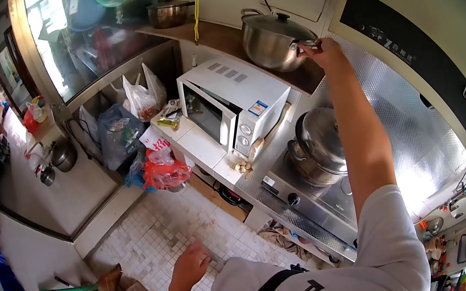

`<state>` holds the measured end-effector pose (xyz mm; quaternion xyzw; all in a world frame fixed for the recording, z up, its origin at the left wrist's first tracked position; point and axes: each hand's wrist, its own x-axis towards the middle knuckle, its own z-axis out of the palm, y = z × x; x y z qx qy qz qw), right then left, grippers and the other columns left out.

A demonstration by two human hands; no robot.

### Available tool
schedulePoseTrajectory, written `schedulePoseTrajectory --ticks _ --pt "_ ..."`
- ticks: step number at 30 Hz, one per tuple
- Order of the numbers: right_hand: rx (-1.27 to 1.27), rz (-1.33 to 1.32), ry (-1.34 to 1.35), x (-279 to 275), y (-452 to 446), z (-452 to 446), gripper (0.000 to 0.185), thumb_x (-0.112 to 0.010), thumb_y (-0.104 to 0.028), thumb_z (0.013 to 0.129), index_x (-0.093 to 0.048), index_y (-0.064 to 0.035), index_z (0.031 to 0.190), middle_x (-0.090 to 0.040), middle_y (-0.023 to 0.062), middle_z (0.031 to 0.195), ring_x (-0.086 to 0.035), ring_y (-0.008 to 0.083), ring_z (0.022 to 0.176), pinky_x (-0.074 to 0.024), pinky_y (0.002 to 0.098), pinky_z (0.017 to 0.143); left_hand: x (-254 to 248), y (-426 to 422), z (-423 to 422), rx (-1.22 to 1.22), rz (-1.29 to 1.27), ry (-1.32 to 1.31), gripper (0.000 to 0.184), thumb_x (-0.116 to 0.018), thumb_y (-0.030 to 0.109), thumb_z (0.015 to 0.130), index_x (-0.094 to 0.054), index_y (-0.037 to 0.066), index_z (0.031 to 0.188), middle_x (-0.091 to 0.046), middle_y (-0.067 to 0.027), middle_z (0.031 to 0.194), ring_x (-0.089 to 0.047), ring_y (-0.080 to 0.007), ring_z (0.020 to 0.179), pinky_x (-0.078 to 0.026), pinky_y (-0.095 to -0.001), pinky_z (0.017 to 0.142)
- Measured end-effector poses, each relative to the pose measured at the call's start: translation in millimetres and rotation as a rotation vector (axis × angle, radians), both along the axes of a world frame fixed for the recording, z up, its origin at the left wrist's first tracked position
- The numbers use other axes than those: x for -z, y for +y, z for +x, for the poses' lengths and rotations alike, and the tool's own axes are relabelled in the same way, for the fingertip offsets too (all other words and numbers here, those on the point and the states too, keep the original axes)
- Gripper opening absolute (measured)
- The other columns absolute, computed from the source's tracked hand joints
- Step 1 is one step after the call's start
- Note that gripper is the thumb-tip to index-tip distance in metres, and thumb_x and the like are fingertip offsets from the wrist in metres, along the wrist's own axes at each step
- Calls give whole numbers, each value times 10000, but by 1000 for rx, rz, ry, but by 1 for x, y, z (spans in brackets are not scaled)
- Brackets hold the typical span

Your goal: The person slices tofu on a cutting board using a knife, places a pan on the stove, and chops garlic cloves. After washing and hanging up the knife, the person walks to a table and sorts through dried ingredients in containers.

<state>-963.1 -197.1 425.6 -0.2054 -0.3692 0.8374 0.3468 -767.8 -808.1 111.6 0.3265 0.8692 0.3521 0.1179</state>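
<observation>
Round silver steel pot [271, 43] at one o'clock: my right grip [321, 53] pinches its handle [303, 43]; my left grip [190, 265] hangs loosely spread.

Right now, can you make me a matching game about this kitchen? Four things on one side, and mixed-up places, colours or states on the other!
Column one:
1. right hand
2. microwave
3. hanging cord
4. left hand

Column two:
A. yellow
B. over the floor, away from the pot
C. its door is partly open
D. gripping the lidded pot

Right pairs: 1-D, 2-C, 3-A, 4-B
</observation>
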Motion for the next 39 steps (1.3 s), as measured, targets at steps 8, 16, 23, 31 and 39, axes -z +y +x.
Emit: schedulePoseTrajectory --ticks 8,16,23,31,39 --pt "-257 41 27 18 38 1 304 -469 -225 1037 -426 40 1180 -488 287 1161 -569 545 1092 -581 613 890 6 33 -39 110 -13 70 159 -696 165 828 -677 61 948 -643 -129 1153 -633 -347 1015 -530 -426 838" --pt "-337 442 -151 85 -75 229 361 -477 -255 1044 -570 8 1273 -673 169 1194 -678 282 1072 -553 405 926 2 161 -36 725 -10 10 143 -640 147 892 -686 30 960 -667 -132 1128 -639 -343 1008 -525 -425 865" --pt "142 164 -270 164 -196 560 328 -483 -313 1063 -588 -50 1229 -647 154 1269 -651 252 1114 -518 386 937 -28 276 69 1432 142 -123 66 -663 105 880 -672 39 871 -686 -88 1062 -667 -327 916 -541 -403 779" --pt "1053 -24 -407 157 -448 785 303 -585 -324 1020 -611 -64 1174 -688 105 1150 -676 194 1033 -543 338 879 -62 293 305 2171 236 -197 205 -805 52 732 -606 11 752 -666 -134 1041 -673 -301 919 -538 -375 786" --pt "1970 -23 -678 124 -739 845 307 -583 -308 1018 -609 -32 1148 -696 117 1072 -698 199 961 -554 320 823 -46 178 501 2852 229 -219 155 -776 69 763 -624 38 758 -662 -88 1092 -677 -283 900 -557 -380 751"
